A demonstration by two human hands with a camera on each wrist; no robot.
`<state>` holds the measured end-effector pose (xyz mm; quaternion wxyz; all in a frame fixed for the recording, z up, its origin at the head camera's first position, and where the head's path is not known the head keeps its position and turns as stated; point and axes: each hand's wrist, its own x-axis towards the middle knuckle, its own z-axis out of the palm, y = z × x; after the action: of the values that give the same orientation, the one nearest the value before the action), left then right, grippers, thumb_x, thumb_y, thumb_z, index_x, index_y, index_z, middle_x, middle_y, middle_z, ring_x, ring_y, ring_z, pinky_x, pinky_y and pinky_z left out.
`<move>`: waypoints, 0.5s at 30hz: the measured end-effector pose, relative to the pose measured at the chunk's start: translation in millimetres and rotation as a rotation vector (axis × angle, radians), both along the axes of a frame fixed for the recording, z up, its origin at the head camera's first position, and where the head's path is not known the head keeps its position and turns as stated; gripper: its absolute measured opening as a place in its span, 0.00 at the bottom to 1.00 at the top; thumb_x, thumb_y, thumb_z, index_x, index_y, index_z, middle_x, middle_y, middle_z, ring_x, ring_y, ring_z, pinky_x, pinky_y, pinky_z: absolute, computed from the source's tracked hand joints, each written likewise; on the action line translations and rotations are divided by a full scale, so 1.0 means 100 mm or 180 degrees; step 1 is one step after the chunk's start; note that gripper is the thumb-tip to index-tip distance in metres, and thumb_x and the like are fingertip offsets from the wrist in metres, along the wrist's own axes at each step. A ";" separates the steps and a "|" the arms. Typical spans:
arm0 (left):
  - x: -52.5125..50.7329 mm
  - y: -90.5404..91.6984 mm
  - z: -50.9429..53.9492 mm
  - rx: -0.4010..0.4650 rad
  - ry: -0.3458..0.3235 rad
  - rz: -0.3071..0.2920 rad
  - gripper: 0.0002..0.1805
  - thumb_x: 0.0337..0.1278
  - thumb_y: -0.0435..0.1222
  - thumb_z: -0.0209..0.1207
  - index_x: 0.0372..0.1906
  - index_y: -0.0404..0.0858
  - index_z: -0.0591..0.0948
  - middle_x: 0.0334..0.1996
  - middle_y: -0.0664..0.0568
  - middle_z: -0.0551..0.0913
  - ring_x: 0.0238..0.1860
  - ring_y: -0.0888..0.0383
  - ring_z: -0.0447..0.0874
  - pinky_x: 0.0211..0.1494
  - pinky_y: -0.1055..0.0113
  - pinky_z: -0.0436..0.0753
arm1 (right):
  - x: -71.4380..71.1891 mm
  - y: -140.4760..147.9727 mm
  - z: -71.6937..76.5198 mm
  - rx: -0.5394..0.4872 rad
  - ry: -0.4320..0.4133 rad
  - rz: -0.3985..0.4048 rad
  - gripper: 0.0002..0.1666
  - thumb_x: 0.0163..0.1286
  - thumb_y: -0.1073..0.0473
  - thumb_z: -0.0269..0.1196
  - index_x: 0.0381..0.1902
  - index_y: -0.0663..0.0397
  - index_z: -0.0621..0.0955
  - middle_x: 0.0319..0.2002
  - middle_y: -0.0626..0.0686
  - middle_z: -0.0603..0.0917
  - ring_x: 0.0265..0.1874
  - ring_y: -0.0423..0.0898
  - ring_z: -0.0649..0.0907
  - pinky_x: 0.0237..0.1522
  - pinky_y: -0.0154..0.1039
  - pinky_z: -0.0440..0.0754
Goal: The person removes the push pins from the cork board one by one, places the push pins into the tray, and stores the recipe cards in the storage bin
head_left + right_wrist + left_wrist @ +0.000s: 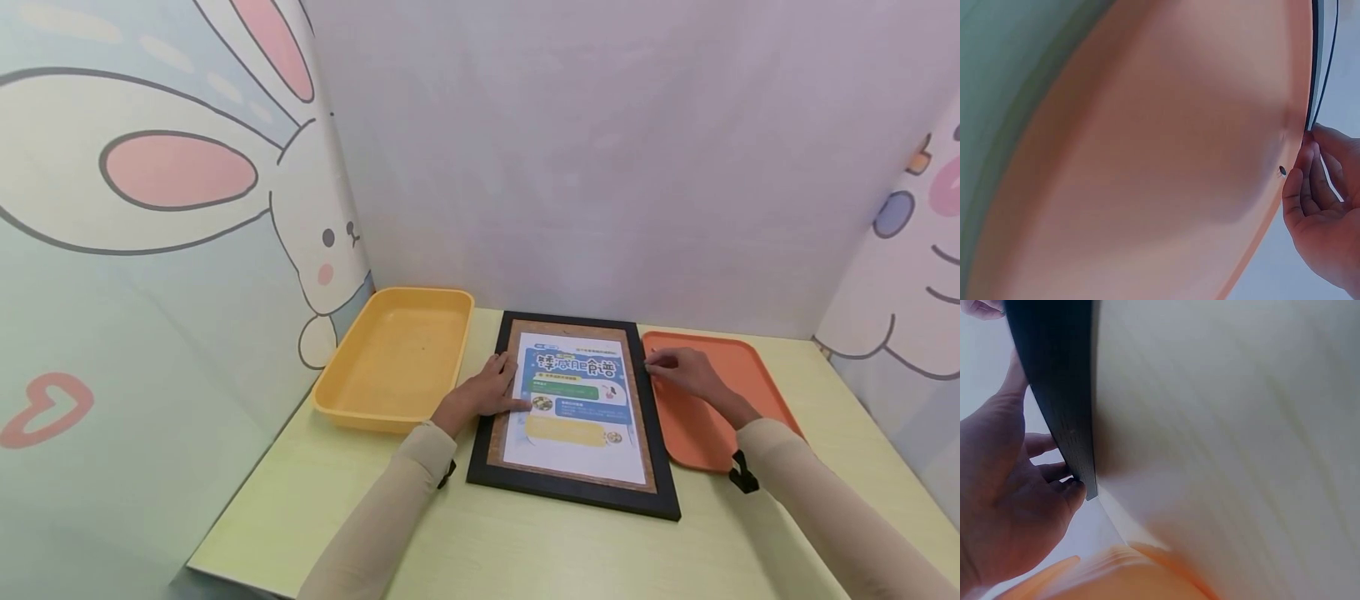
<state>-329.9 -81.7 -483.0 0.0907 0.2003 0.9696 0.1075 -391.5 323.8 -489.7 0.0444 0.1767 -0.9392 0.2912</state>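
Observation:
A black-edged picture frame point(573, 493) lies on the table, with a printed sheet point(570, 454) over its brown backing point(497, 433). My left hand point(486, 390) rests on the frame's left side, its thumb stretched across the sheet. In the left wrist view, some fingers of that hand touch the side of the black border point(1063, 406). At the frame's right edge, my right hand point(686, 373) has its fingertips together. The right wrist view shows these fingertips pinching a thin dark edge point(1327, 69) of the frame, above the tray's rim.
A deep yellow tray point(390, 412) stands left of the frame. On the right, an orange tray point(757, 392) sits close beside it, with a small dark spot point(1282, 170) near its rim. Wall sheets with cartoon drawings point(322, 225) surround the table point(540, 550).

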 end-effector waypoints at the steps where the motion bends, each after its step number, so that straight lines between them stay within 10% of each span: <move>1: 0.00 0.00 0.00 -0.0005 0.0002 0.0000 0.61 0.64 0.67 0.58 0.84 0.34 0.45 0.84 0.41 0.45 0.83 0.48 0.45 0.80 0.55 0.61 | 0.00 0.00 0.00 0.0007 0.0008 -0.0009 0.12 0.71 0.61 0.70 0.48 0.63 0.88 0.43 0.62 0.90 0.41 0.57 0.86 0.50 0.58 0.86; 15: 0.00 -0.01 -0.01 -0.0013 0.0079 -0.0062 0.61 0.64 0.68 0.58 0.84 0.33 0.47 0.84 0.40 0.46 0.82 0.47 0.47 0.80 0.55 0.61 | 0.00 0.08 -0.04 0.0100 0.0005 -0.0106 0.15 0.72 0.59 0.70 0.49 0.67 0.87 0.45 0.65 0.89 0.44 0.62 0.86 0.53 0.61 0.84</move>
<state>-330.3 -82.7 -484.1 0.0800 0.2109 0.9689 0.1021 -391.9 331.8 -493.9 0.0472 0.1620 -0.9464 0.2755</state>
